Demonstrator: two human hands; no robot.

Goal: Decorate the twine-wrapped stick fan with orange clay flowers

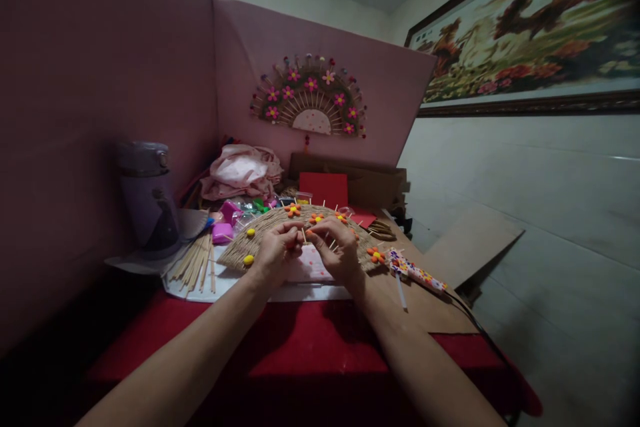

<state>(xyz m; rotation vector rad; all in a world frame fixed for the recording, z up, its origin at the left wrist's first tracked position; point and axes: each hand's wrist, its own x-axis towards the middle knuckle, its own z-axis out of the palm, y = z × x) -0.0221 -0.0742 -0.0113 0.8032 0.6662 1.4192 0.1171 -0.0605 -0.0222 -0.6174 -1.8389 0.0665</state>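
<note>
A half-round fan [270, 227] wrapped in twine lies in front of me, with thin wooden sticks poking out along its curved edge. Orange flowers with yellow centres [293, 210] sit on its middle and right; plain yellow ovals [251, 233] dot its left. Over the fan's middle, my left hand [281, 250] is closed in a pinch, and what it holds is too small to make out. Close beside it, my right hand [340, 248] pinches a small orange piece of clay [309, 233]. A pale patterned half-disc [311, 267] shows below the hands, partly covered.
Wooden sticks [195, 267] and a lidded tumbler [149, 203] stand left. Pink clay packets [223, 233] and crumpled cloth [244, 170] lie behind. A patterned glue gun [417, 271] with a cord rests right on cardboard [440, 313]. A finished flowered fan [311, 83] hangs on the pink board.
</note>
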